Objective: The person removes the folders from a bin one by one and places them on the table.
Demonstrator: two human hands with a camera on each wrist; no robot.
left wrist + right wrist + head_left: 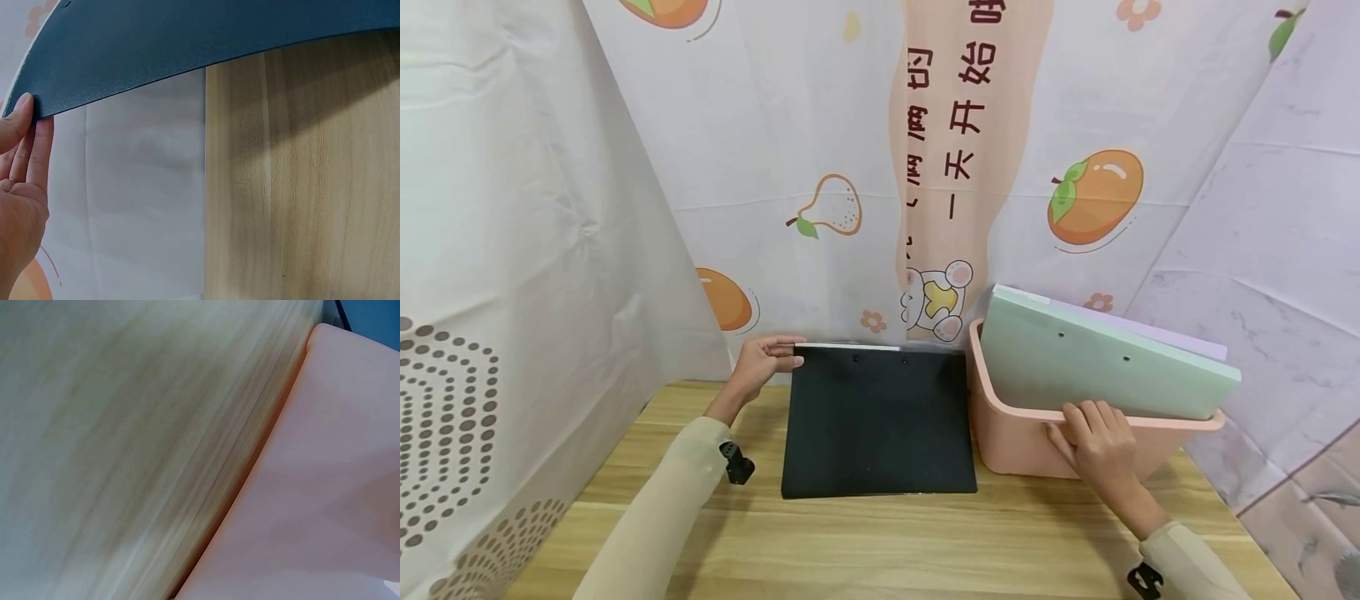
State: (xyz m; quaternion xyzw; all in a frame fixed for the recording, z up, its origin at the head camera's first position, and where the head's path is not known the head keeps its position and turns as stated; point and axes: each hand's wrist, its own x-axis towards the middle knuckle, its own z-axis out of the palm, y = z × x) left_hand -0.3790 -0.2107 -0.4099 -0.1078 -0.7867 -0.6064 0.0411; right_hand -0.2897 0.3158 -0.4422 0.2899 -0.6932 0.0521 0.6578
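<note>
My left hand (758, 368) pinches the upper left corner of a black file folder (880, 425), thumb on the near face and fingers behind. The folder stands tilted at the back of the table, with two small rivets near its top and a white strip along that edge. In the left wrist view the thumb and fingers (41, 150) show at the folder's corner. My right hand (1099, 442) grips the front rim of a pink bin (1022, 442), fingers over the rim and thumb outside. A mint green folder (1090, 358) and a lilac folder (1180, 335) lean inside the bin.
The wooden table (880, 550) stretches in front of the folder and bin. A white curtain (760, 125) with fruit prints hangs right behind them, and more white sheeting (535, 208) closes off the left side. The bin stands just right of the black folder.
</note>
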